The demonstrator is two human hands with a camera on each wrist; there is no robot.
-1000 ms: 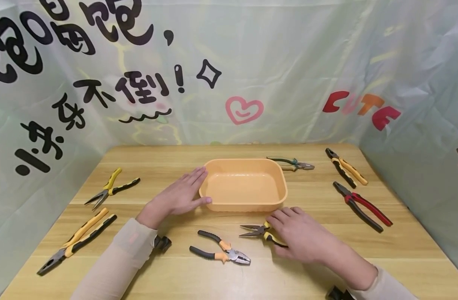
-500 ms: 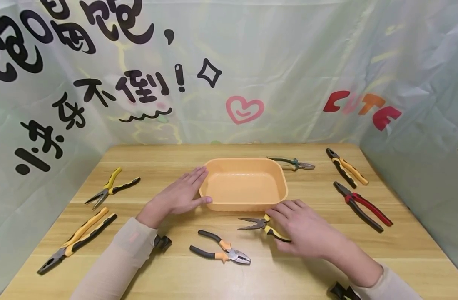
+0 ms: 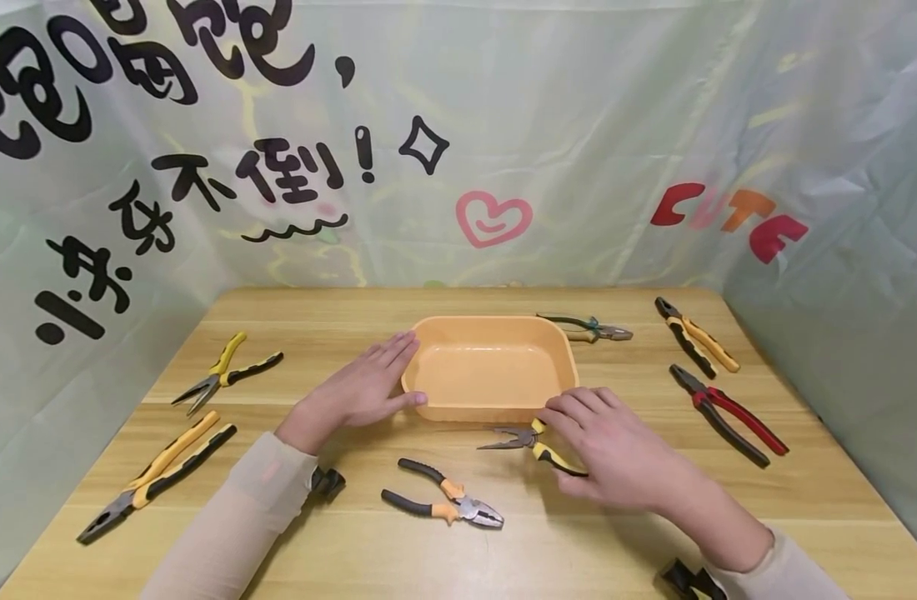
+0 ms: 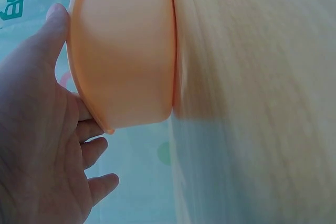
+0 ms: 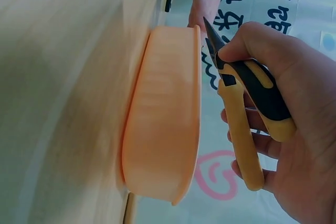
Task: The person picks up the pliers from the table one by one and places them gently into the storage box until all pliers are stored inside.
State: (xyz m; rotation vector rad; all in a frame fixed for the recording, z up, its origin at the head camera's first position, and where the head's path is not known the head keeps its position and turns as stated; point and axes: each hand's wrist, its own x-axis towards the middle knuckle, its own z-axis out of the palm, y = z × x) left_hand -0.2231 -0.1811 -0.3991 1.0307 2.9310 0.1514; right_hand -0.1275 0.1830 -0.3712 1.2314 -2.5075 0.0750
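Note:
An orange plastic tray (image 3: pixel 496 413) stands at the middle of the wooden table. My left hand (image 3: pixel 357 387) rests on its left rim, fingers mostly straight; the left wrist view shows the same hand (image 4: pixel 52 124) against the tray wall (image 4: pixel 123 56). In front of the tray's right corner, my right hand (image 3: pixel 616 450) grips yellow-and-black needle-nose pliers (image 3: pixel 552 458) by the handles, with the tips pointing left. The right wrist view shows the pliers (image 5: pixel 241 129) raised off the table, thumb on one handle and fingers behind the other. Combination pliers with orange-and-black handles (image 3: pixel 447 496) lie nearer.
Needle-nose pliers (image 3: pixel 222 375) and long yellow-black pliers (image 3: pixel 154 475) lie at the left. Green-handled pliers (image 3: pixel 597 330) sit partly behind the tray. At the right are yellow-black pliers (image 3: pixel 694 335) and red-black pliers (image 3: pixel 729 412). A printed curtain (image 3: pixel 578 125) hangs behind.
My right hand has moved slightly up and away from me toward the tray, carrying the needle-nose pliers. My left hand keeps its place on the tray rim.

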